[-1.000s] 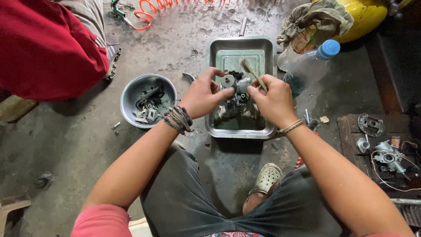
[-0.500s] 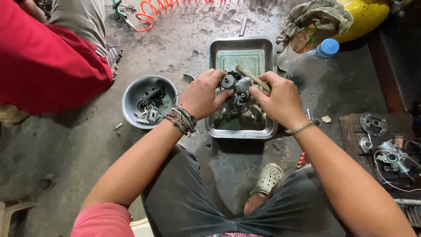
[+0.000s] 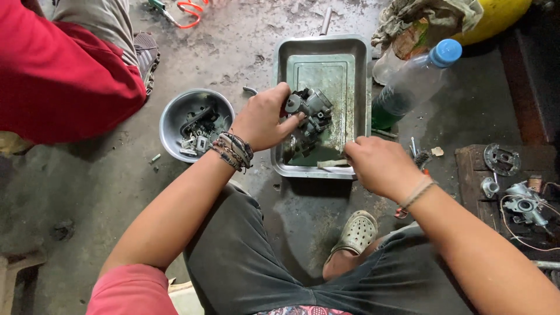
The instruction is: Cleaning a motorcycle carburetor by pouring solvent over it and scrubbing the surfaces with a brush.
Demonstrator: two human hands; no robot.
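The left hand [image 3: 265, 119] grips a grimy cast-metal carburetor [image 3: 309, 116], lumpy and dull grey, over the middle of a dented rectangular steel tray [image 3: 361, 81]. The right hand [image 3: 379, 166] is at the tray's near edge, fingers pinched on what seems to be a small worn brush [image 3: 332, 164], though it is mostly hidden. Oily liquid films the tray's floor. Left of the tray sits a round metal bowl [image 3: 172, 116] of small parts; right of it leans a clear plastic bottle [image 3: 411, 84] with a blue cap.
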